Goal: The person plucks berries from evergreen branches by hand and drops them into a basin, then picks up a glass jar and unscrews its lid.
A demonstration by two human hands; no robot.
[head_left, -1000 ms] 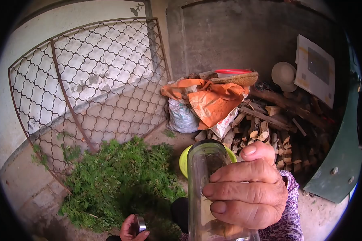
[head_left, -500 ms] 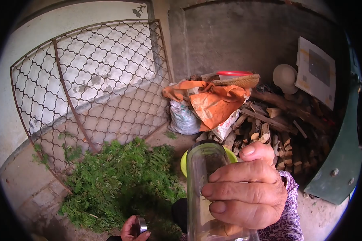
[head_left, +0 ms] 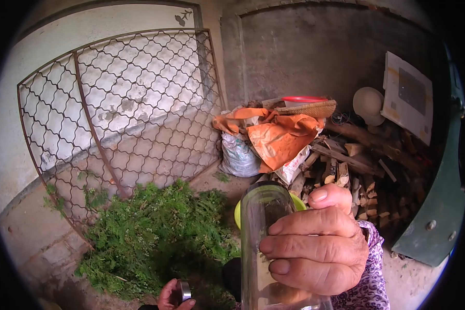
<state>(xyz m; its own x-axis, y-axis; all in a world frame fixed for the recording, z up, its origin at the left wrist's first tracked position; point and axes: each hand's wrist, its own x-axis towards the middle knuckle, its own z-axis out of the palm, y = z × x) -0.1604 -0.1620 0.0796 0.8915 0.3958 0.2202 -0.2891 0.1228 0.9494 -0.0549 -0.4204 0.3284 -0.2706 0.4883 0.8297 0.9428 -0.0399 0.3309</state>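
Observation:
A clear, see-through bottle (head_left: 251, 243) rises close to the camera at the bottom middle, its dark-rimmed end pointing away from me. My right hand (head_left: 318, 243), in a purple patterned sleeve, wraps its fingers around the bottle's right side. The near end of the bottle runs out of the picture. Low down and to the left, my left hand (head_left: 173, 298) pinches a small round silver metal lid (head_left: 184, 291). Part of that hand is cut off by the lower edge. Behind the bottle shows a yellow-green basin (head_left: 298, 203), mostly hidden.
Cut leafy green branches (head_left: 155, 232) lie heaped on the floor. A rusty metal grille (head_left: 113, 113) leans against the wall. Stacked firewood (head_left: 367, 191), an orange sack (head_left: 281, 137), a woven basket (head_left: 315, 108) and a green panel (head_left: 436, 206) stand to the right.
The view has shifted slightly, so the background sits a little lower and further right. Both hands keep their holds on the bottle and the lid.

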